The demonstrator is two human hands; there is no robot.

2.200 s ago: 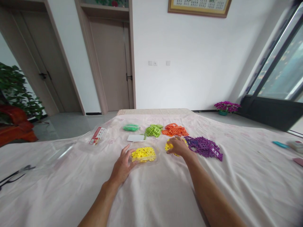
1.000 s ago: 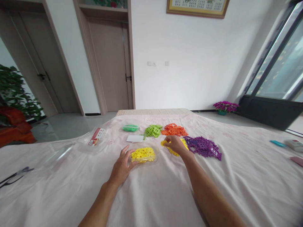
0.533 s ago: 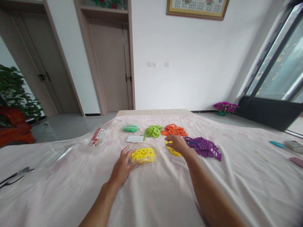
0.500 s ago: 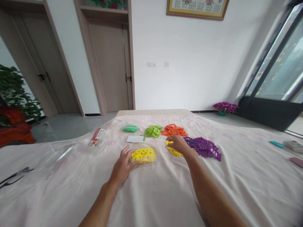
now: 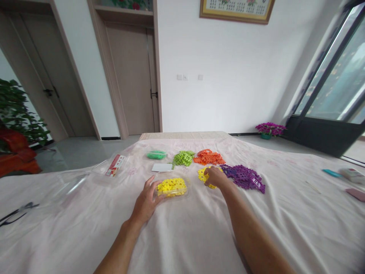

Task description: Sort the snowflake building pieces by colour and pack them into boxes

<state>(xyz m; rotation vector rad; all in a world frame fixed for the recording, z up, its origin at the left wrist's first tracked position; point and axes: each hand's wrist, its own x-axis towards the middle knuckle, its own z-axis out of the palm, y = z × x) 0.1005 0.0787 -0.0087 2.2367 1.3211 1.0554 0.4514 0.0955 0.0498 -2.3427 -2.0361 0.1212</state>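
Note:
My left hand (image 5: 149, 194) grips the left side of a clear plastic container (image 5: 186, 182), thumb at the near edge and fingers along the far side. Inside it lie many yellow flower-shaped pieces (image 5: 172, 187). Over a small yellow pile (image 5: 202, 175) of similar pieces is my right hand (image 5: 215, 177), fingers bent down and closed on the pieces; which one they pinch is hidden. Just right of that hand spreads a heap of purple pieces (image 5: 245, 178). Behind lie an orange heap (image 5: 209, 156) and a light green heap (image 5: 184, 158).
A clear container with green pieces (image 5: 156, 155) stands behind a white card (image 5: 162, 167). Clear lids or boxes (image 5: 114, 167) lie to the left, near a pair of glasses (image 5: 19, 211). At far right are a blue object (image 5: 331, 173) and a small box (image 5: 352, 175). Cloth covers the surface.
My right hand has lowered slightly into the yellow pile, its fingers now bent down among the pieces. The left hand stays on the container.

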